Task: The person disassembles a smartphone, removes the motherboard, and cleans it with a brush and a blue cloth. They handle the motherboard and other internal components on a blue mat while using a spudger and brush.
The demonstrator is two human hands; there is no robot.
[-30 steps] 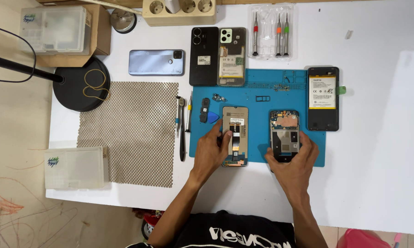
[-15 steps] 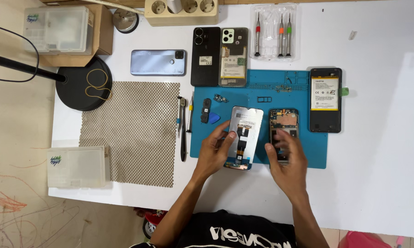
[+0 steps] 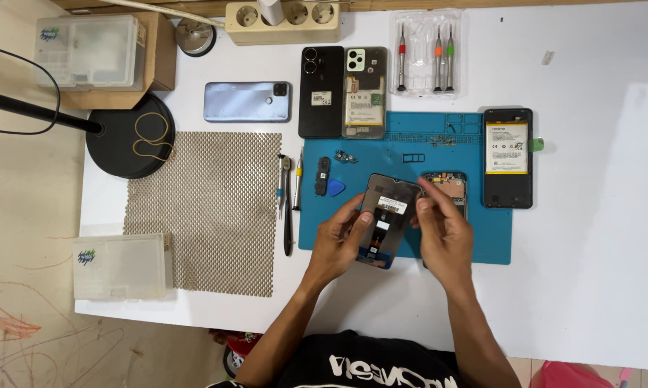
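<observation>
Both hands grip the phone screen (image 3: 386, 219) above the blue mat (image 3: 496, 244), our left hand (image 3: 338, 244) clamped on its edge, our right hand (image 3: 445, 233) pinching its top corner; twisting could crack it.

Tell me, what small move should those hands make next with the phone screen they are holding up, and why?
Probably lower the screen panel back toward the blue mat. The left hand holds it tilted off the mat, its back side up, while the right hand pinches its upper edge; the open phone frame lies just behind, so it seems ready to be set down.
</observation>
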